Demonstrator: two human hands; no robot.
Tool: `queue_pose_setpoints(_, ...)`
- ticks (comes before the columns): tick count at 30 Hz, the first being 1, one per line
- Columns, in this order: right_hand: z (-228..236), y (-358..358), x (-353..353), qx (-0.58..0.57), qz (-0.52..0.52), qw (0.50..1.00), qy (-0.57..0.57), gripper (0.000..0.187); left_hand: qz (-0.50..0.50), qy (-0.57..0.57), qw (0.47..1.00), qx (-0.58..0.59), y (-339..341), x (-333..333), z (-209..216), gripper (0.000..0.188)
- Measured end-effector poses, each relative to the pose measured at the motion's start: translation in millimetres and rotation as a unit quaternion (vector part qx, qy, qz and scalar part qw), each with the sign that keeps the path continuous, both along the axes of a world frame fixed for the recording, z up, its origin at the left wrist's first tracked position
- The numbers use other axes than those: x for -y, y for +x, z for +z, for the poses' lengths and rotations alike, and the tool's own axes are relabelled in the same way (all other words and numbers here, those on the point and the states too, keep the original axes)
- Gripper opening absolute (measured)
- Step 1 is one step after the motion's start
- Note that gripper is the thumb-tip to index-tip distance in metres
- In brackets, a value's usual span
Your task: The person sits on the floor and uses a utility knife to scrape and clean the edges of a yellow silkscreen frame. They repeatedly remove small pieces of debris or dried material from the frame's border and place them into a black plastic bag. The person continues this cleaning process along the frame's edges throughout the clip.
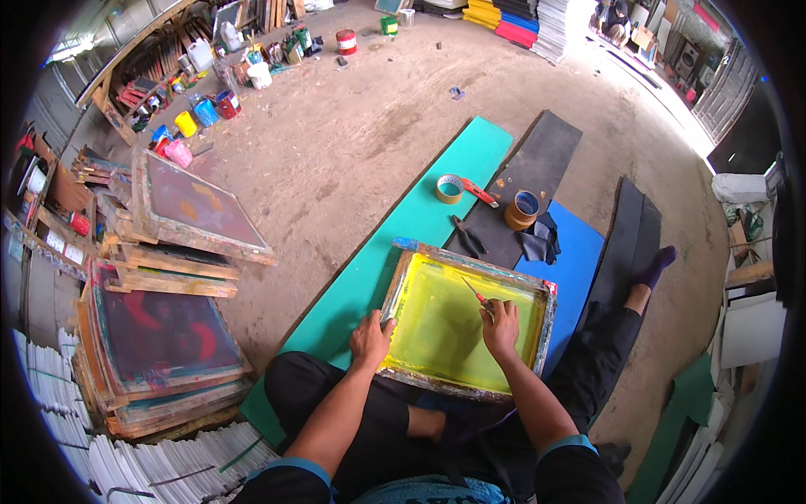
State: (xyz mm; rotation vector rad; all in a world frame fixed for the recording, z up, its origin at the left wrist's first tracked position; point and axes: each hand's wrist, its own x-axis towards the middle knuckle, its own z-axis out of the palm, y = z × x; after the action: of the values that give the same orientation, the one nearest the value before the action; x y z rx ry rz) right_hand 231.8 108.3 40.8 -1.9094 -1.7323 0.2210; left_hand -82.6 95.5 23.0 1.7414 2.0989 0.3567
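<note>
A screen-printing frame (470, 391) with yellow-green mesh lies across my lap, its wooden rim smeared with paint. My left hand (371, 338) grips the rim on its left side. Over the mesh, my right hand (501, 326) is closed around a slim pointed tool (478, 296) with a red handle and a thin metal shaft. The shaft points up and left; I cannot tell whether its tip touches the mesh. Beyond the frame lie black-handled pliers (470, 237), a red cutter knife (480, 193), a tape roll (449, 189), brown tape rolls (522, 210) and a dark cloth (541, 239).
Green (420, 197), black (546, 155) and blue (579, 239) sheets lie beneath the tools. Other screen frames (201, 202) are stacked on the left, near bundled white sheets (168, 470). Paint containers (206, 112) line the far left. Coloured sheet stacks (516, 29) stand at the back.
</note>
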Motion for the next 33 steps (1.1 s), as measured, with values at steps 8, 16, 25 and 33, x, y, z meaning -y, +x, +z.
queue_pose_setpoints(8,-2,8,10,0.016,0.032,0.999,-0.015,0.027,0.004,0.010,1.000,0.013,24,9,2,0.048)
queue_pose_setpoints(16,-21,-6,31,0.050,0.071,0.994,-0.063,0.030,0.006,0.003,0.998,0.068,20,6,1,0.037)
queue_pose_setpoints(25,-25,-10,35,0.093,0.050,0.990,-0.090,0.032,0.022,0.021,0.997,0.064,14,2,-23,0.022)
queue_pose_setpoints(33,-16,-26,31,0.097,0.045,0.992,-0.065,0.036,0.042,0.032,0.993,0.108,10,8,-18,0.025)
